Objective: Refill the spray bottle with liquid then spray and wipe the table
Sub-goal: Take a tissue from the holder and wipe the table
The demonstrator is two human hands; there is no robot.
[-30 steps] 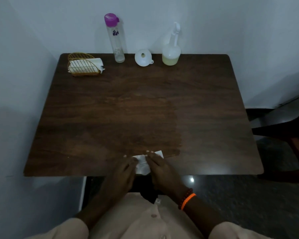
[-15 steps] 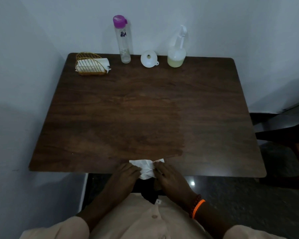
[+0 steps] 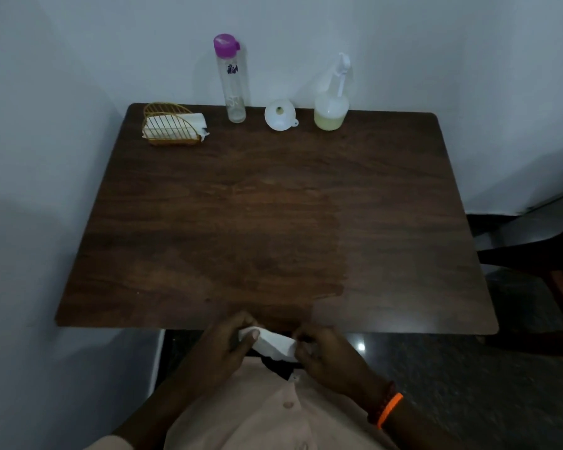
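Both hands hold a white tissue (image 3: 275, 344) just off the table's (image 3: 273, 222) near edge.

The dim light blurs the tissue's folds, and fingers hide its ends. The left hand (image 3: 223, 347) pinches one end with curled fingers; the right hand (image 3: 329, 355) pinches the other. The spray bottle (image 3: 331, 102) stands at the far edge toward the right corner, beside a white funnel (image 3: 279, 114).

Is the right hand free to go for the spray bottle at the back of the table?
Probably not yet. The right hand and left hand both pinch the tissue off the near edge. The tabletop toward the spray bottle is bare, but it stands far back.
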